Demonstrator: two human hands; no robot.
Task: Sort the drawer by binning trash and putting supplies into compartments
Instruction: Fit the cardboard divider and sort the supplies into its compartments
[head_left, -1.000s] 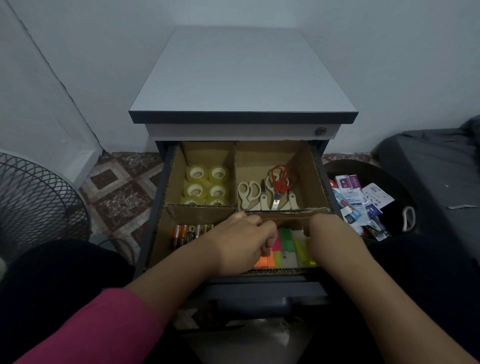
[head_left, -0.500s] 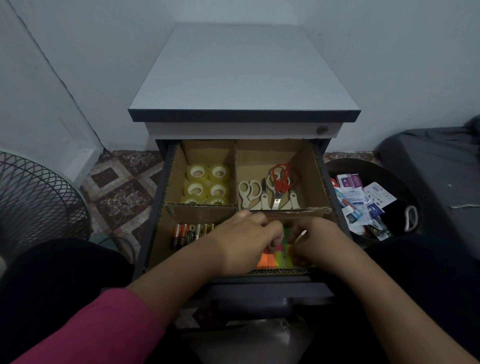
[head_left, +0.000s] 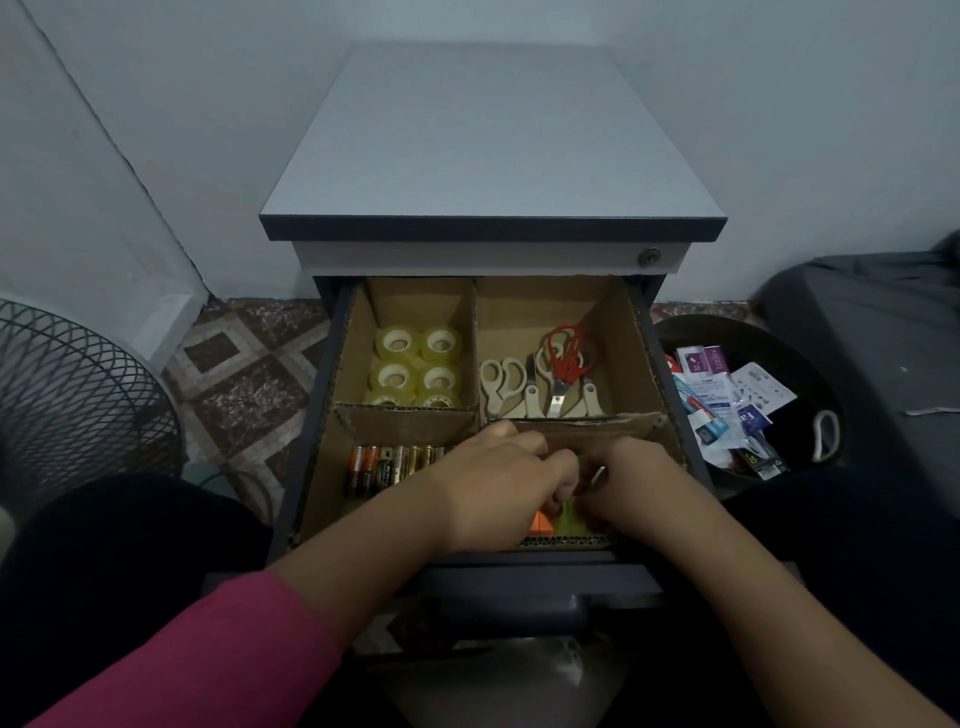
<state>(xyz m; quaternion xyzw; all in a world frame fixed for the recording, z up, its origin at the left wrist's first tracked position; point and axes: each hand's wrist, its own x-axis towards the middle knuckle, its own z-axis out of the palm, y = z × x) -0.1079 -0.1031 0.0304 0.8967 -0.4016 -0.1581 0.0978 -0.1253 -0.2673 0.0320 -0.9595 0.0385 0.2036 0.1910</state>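
Both the left hand (head_left: 511, 480) and right hand (head_left: 631, 480) pinch the bright orange and green sticky notes (head_left: 558, 519) in the brown cardboard drawer divider's (head_left: 415, 415) near-right compartment; next, I judge, squaring them neatly.

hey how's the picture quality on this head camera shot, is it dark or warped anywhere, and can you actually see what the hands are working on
Head view: dim and bluish, no glare. Wide-angle bending bows the white wall corner line and stretches the forearms. The clear tape rolls and red-handled scissors read sharply; print on the wrappers in the black bin is mostly too small. The left hand and right hand cover most of the bright sticky notes.
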